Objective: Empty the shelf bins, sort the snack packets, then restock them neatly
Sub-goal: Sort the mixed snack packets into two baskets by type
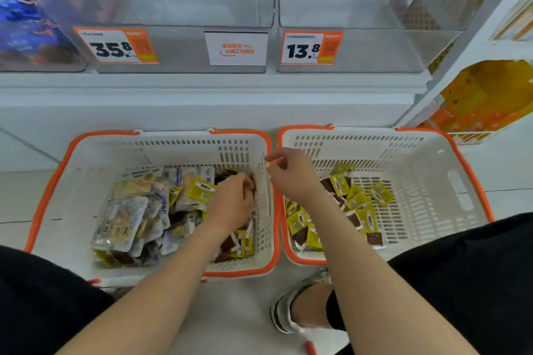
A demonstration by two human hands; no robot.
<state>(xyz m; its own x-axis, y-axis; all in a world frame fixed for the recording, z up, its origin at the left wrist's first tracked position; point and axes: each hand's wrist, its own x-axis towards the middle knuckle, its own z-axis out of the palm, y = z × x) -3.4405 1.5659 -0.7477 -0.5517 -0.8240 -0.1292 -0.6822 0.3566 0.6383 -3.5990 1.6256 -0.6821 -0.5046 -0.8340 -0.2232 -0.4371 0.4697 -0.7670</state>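
Observation:
Two white baskets with orange rims stand on the floor below the shelf. The left basket (86,170) holds mixed snack packets: pale blue-white pouches (127,216) and small yellow and brown packets (202,189). My left hand (233,200) reaches into its right side, with its fingers curled round brown packets (227,174). The right basket (432,181) holds only yellow and brown packets (357,202). My right hand (291,173) hovers over the rims between the baskets, fingers loosely bent, with nothing visible in it. Two clear shelf bins, the left bin (178,46) and the right bin (375,49), look empty.
Price tags 35.8 (115,45) and 13.8 (311,47) and a white notice (236,48) hang on the bin fronts. A bin of blue packets (26,29) is at the far left. Yellow-orange bags (487,95) fill a side rack on the right. My sandalled foot (291,305) rests on the floor.

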